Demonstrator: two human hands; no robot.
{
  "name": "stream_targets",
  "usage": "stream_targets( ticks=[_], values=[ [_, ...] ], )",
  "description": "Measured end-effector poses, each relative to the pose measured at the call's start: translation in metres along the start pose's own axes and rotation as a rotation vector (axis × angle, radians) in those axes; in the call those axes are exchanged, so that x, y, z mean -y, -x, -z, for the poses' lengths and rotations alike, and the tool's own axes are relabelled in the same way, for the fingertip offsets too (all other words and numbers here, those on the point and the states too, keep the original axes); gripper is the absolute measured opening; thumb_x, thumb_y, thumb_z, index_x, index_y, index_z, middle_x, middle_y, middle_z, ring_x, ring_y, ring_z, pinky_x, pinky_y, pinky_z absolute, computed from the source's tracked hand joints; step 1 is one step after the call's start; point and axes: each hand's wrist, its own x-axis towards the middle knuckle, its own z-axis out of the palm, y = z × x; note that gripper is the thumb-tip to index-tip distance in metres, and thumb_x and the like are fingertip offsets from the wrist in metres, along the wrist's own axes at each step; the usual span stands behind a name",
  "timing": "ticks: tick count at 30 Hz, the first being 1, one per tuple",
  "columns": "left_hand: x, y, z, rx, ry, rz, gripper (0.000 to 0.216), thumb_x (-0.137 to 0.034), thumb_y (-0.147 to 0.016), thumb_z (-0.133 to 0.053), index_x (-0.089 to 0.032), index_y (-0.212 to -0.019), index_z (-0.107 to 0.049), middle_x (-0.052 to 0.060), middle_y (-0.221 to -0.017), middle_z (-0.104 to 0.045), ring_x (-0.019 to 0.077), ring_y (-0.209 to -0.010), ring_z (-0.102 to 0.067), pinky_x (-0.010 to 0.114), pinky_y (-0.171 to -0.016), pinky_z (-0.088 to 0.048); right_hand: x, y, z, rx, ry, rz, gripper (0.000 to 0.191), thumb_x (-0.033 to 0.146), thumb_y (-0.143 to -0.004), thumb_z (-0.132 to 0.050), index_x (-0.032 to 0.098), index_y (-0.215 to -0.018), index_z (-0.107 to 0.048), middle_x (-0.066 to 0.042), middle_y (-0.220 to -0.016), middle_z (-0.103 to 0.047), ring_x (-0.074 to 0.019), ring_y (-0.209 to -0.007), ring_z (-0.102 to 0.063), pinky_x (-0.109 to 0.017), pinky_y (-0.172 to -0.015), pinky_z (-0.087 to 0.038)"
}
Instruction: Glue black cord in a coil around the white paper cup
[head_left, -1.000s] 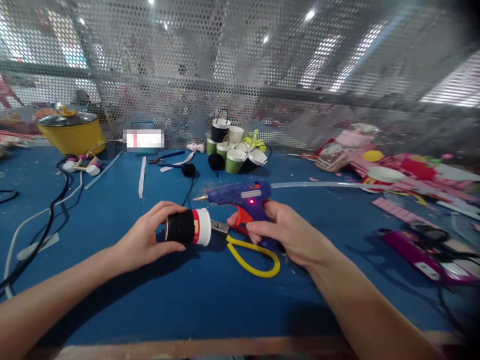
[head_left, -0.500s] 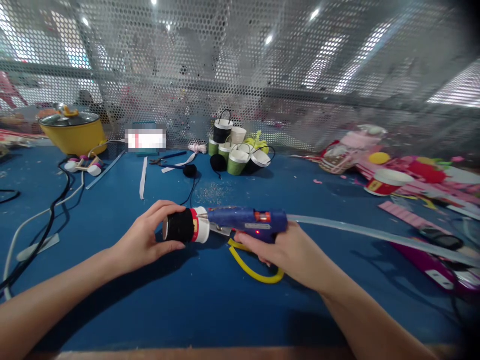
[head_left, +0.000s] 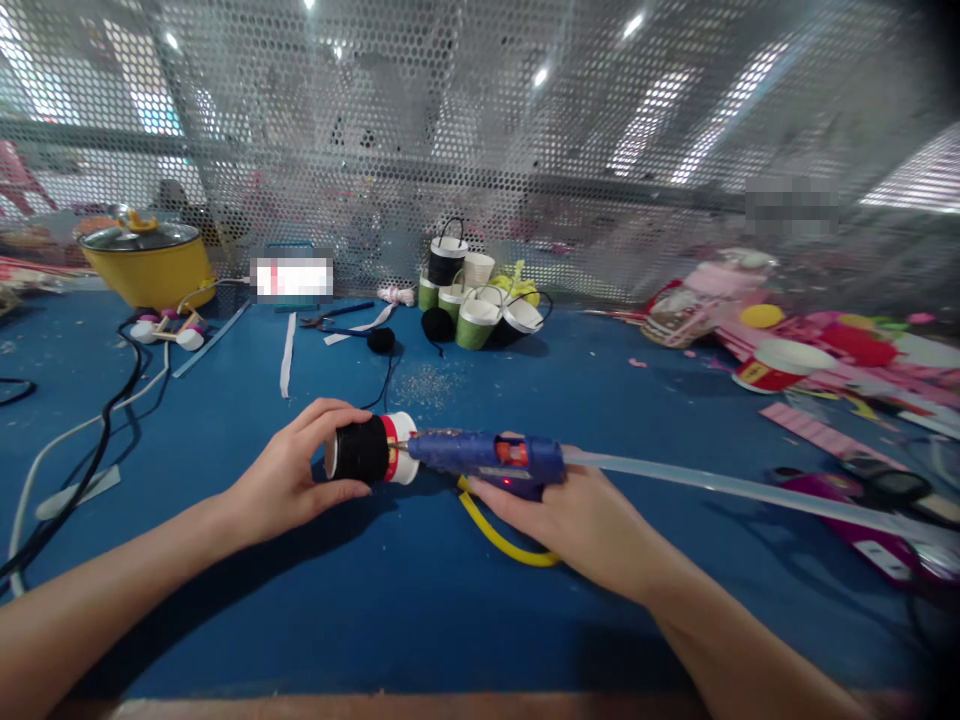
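Note:
My left hand (head_left: 304,455) is closed around a paper cup (head_left: 361,450) lying on its side. Black yarn wraps most of the cup, leaving a red band and a white rim bare at its right end. A blue glue gun (head_left: 480,455) with a small red light is gripped in my right hand (head_left: 577,515). Its metal nozzle points left and meets the cup near the red band; whether it touches I cannot tell. A long clear glue stick (head_left: 705,480) runs out of the gun's back. From the cup, a black strand leads to a black yarn ball (head_left: 381,341).
Small wrapped cups with handles (head_left: 477,322) cluster at the back middle. Pliers (head_left: 330,322) and a white strip (head_left: 288,355) lie left of them. A yellow pot (head_left: 148,268) and cables stand far left. A yellow loop (head_left: 502,542) lies under the gun; a purple device (head_left: 847,520) sits right.
The glue gun has turned and shifted slightly left, bringing its nozzle lower against the cup's red band. My left hand and the cup have stayed nearly still.

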Motion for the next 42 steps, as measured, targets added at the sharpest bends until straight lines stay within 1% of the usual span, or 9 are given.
stream_targets(
  ticks=[6,11,14,19,24,27,31,37,42],
  values=[
    [-0.001,0.001,-0.001,0.0,0.003,-0.024,0.047,-0.027,-0.075,-0.063,-0.021,-0.117,-0.043,0.009,-0.114,-0.048,0.0227,-0.105,-0.051,0.04,-0.091,-0.044,0.006,-0.009,0.008,-0.046,0.185,0.044,0.037,0.008,-0.084,-0.036,0.02,-0.086,-0.07,-0.006,-0.072,-0.069,-0.0194,-0.063,-0.064,-0.028,-0.056,-0.048],
    [-0.001,0.002,-0.003,0.0,-0.029,-0.065,0.044,-0.024,-0.077,-0.061,-0.022,-0.117,-0.044,0.01,-0.116,-0.048,0.0231,-0.107,-0.05,0.039,-0.091,-0.044,0.006,-0.012,0.009,-0.09,0.19,0.039,0.031,0.009,-0.083,-0.041,0.018,-0.077,-0.07,-0.005,-0.061,-0.066,-0.0183,-0.056,-0.061,-0.026,-0.049,-0.043],
    [-0.001,0.002,-0.002,-0.009,-0.042,-0.065,0.044,-0.024,-0.077,-0.061,-0.022,-0.117,-0.044,0.01,-0.116,-0.049,0.0235,-0.107,-0.05,0.039,-0.091,-0.045,0.007,-0.012,0.01,-0.089,0.122,0.039,0.029,0.009,-0.083,-0.043,0.017,-0.078,-0.07,-0.005,-0.061,-0.065,-0.0174,-0.053,-0.059,-0.025,-0.047,-0.041],
    [-0.001,0.002,-0.002,-0.017,-0.011,-0.042,0.045,-0.027,-0.076,-0.062,-0.022,-0.118,-0.044,0.01,-0.115,-0.049,0.0242,-0.106,-0.051,0.042,-0.091,-0.044,0.008,-0.011,0.012,-0.043,-0.053,-0.03,0.026,0.014,-0.083,-0.044,0.022,-0.083,-0.069,-0.004,-0.073,-0.067,-0.0172,-0.062,-0.061,-0.026,-0.055,-0.044],
    [-0.002,0.001,-0.002,-0.005,0.008,-0.044,0.046,-0.026,-0.076,-0.062,-0.023,-0.118,-0.043,0.01,-0.115,-0.049,0.0245,-0.106,-0.051,0.043,-0.091,-0.044,0.01,-0.012,0.012,0.015,-0.244,-0.256,0.022,0.02,-0.082,-0.046,0.022,-0.078,-0.068,-0.003,-0.067,-0.065,-0.0159,-0.061,-0.06,-0.025,-0.056,-0.046],
    [-0.002,0.001,-0.001,-0.012,-0.008,-0.034,0.045,-0.025,-0.076,-0.062,-0.022,-0.118,-0.043,0.01,-0.115,-0.049,0.0241,-0.106,-0.051,0.042,-0.092,-0.044,0.012,-0.013,0.01,0.022,-0.303,-0.298,0.019,0.02,-0.081,-0.048,0.022,-0.078,-0.067,-0.002,-0.068,-0.064,-0.0147,-0.059,-0.059,-0.024,-0.056,-0.046],
    [-0.002,0.002,-0.002,-0.01,-0.038,-0.059,0.044,-0.024,-0.077,-0.061,-0.022,-0.118,-0.043,0.01,-0.116,-0.048,0.0239,-0.107,-0.05,0.041,-0.091,-0.044,0.012,-0.015,0.01,0.026,-0.167,-0.206,0.024,0.015,-0.081,-0.046,0.021,-0.075,-0.068,-0.003,-0.062,-0.063,-0.0155,-0.052,-0.057,-0.025,-0.049,-0.043],
    [0.002,0.005,-0.004,-0.001,-0.101,-0.155,0.039,-0.02,-0.081,-0.056,-0.021,-0.118,-0.042,0.011,-0.119,-0.046,0.0239,-0.11,-0.047,0.041,-0.092,-0.044,0.006,-0.009,0.012,-0.046,0.174,0.043,0.035,0.008,-0.083,-0.037,0.017,-0.08,-0.071,-0.008,-0.061,-0.067,-0.02,-0.053,-0.06,-0.027,-0.045,-0.042],
    [0.001,0.006,-0.004,0.031,-0.13,-0.225,0.037,-0.019,-0.084,-0.052,-0.022,-0.119,-0.041,0.012,-0.119,-0.046,0.0246,-0.11,-0.046,0.042,-0.09,-0.044,0.003,-0.004,0.008,0.045,0.189,0.001,0.031,0.009,-0.082,-0.042,0.021,-0.09,-0.07,-0.005,-0.065,-0.069,-0.0183,-0.058,-0.063,-0.025,-0.05,-0.047]
  ],
)
